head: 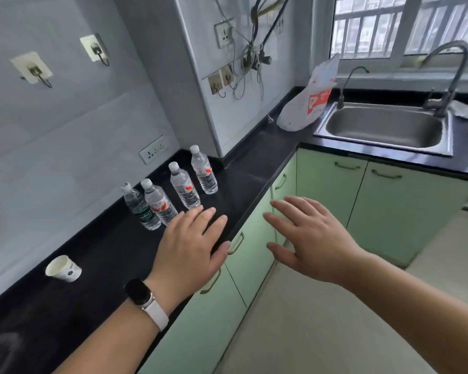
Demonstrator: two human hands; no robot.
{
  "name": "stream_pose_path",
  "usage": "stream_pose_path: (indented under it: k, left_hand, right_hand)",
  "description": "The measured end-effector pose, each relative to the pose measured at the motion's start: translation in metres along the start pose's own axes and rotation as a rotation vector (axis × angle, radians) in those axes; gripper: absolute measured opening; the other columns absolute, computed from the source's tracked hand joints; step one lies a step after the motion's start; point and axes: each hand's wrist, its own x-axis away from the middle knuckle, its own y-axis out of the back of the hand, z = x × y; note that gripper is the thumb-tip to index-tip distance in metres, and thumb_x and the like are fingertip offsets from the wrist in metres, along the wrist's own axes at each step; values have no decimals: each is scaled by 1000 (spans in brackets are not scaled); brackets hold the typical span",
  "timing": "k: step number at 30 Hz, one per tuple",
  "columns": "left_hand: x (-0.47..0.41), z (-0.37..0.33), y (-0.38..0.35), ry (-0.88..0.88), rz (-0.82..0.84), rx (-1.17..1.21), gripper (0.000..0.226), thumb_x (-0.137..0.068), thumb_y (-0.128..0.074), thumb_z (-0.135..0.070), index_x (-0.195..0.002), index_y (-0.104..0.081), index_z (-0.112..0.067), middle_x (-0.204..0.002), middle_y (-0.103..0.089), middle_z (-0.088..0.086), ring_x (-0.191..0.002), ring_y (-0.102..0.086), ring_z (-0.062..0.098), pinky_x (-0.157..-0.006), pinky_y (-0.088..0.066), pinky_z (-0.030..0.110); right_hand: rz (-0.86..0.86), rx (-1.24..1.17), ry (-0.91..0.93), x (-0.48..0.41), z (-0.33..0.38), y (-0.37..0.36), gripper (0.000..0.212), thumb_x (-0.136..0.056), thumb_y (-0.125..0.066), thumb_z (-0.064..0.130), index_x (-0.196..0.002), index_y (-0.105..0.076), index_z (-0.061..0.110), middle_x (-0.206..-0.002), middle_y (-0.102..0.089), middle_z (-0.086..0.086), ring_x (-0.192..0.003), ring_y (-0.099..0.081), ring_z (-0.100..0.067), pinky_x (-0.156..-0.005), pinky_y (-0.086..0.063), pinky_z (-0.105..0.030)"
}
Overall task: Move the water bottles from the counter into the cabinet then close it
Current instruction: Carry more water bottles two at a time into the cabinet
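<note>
Four water bottles upright, caps up; left hand, right hand fingers straight, empty

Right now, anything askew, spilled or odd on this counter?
No spill; all four water bottles stand upright on the counter. Odd bits: a tangle of loose cables hangs down the wall by the sockets, and the leftmost bottle has a green label, the others red.

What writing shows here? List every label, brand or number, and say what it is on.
None can be read.
Three clear plastic water bottles with red-and-white labels: print blurred.
Clear plastic water bottle with dark green label: blurred.
White paper cup: dark logo, too small.
White plastic bag with red print: blurred.
</note>
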Motion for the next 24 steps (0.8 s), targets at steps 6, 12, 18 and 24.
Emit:
stream_pose_path:
  k: [6,12,18,24]
  left_hand:
    - [6,28,-24,143,41,-23,47,-93,-55,-42,-127,-69,-12,-127,-67,13,-122,-60,36,-102,-48,52]
    - [12,69,-64,281,90,-3,47,-92,-55,-41,-128,-68,-13,-129,-66,11,-124,-58,33,-99,-49,53]
    - [5,131,-118,423,116,67,49,-92,-53,-43,-127,-68,-13,-125,-67,10,-118,-61,31,-97,-51,48]
    - [8,200,-165,584,161,145,53,-93,-47,-46,-127,-67,-12,-125,-67,8,-117,-62,29,-95,-53,45]
  right_hand:
    - [33,-84,84,-53,-2,-23,56,-91,-45,55,-131,-61,20,-137,-57,-6,-128,-51,-32,-108,-38,-46]
    - [90,-117,163,-112,7,-56,57,-91,-43,56,-131,-61,20,-137,-57,-5,-128,-51,-31,-108,-38,-47]
    - [148,-130,176,-188,11,-100,57,-91,-45,57,-132,-61,21,-138,-57,-3,-128,-51,-29,-108,-39,-45]
    - [190,-165,208,-259,28,-156,57,-88,-47,57,-128,-64,19,-133,-60,-4,-123,-56,-29,-104,-42,-42]
